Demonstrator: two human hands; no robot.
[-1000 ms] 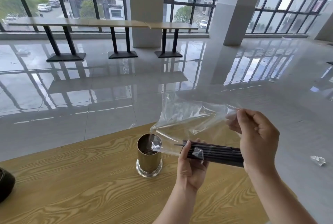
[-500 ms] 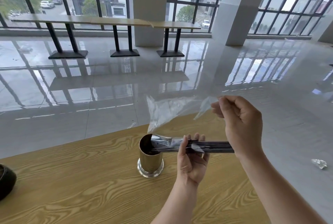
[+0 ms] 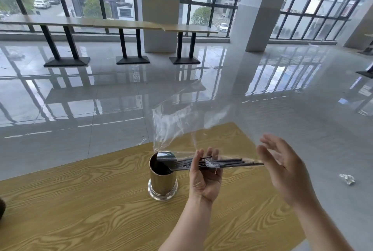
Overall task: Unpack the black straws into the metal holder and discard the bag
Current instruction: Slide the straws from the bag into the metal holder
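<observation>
A gold-toned metal holder (image 3: 162, 184) stands on the wooden table (image 3: 80, 200). My left hand (image 3: 205, 178) grips a bundle of black straws (image 3: 228, 163) lying almost level, still partly wrapped in the clear plastic bag (image 3: 171, 121). The bundle's left tips reach over the holder's mouth. The loose part of the bag billows up above the holder. My right hand (image 3: 282, 168) is open with its fingers spread, just right of the straws' right ends, and holds nothing.
The table's far edge runs just behind the holder, and its right edge lies under my right forearm. A crumpled white scrap (image 3: 347, 178) lies on the glossy floor to the right. A dark object (image 3: 1, 208) pokes in at the left edge.
My right hand has let go of the bag and opened. The straws have slid left, so their tips now reach the holder's mouth. The bag has risen loose above.
</observation>
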